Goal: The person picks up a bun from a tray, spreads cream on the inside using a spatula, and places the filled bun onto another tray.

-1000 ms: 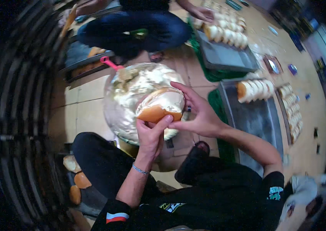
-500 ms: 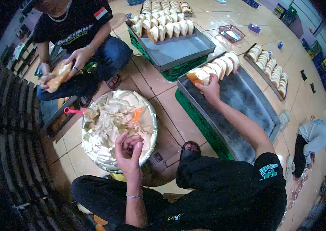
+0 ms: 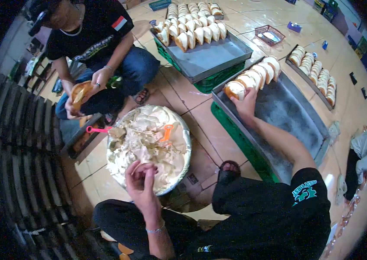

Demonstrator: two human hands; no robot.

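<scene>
My right hand (image 3: 247,105) is at the near end of a row of cream-covered buns in a metal tray (image 3: 294,143). Its thumb and fingers grip the nearest cream-topped bun (image 3: 235,90), which leans against the row. Over the near edge of a large round tub (image 3: 187,143), my left hand (image 3: 142,184) hangs with bent fingers apart and nothing in it. Pale whipped cream (image 3: 149,123) fills the tub. A pink-handled spreader (image 3: 98,129) and an orange tool (image 3: 166,132) rest in the cream.
A co-worker (image 3: 99,47) sits at the left, holding a split bun (image 3: 80,93). Another tray (image 3: 205,58) of buns stands on a green crate behind. A long tray (image 3: 312,76) of buns lies at the right, near a brown basket (image 3: 270,35). Dark stacked racks (image 3: 31,160) fill the left side.
The whole view has shifted, so things appear farther right. The nearest bun now shows more of its creamed face under my right hand. The co-worker's bun has turned and opened.
</scene>
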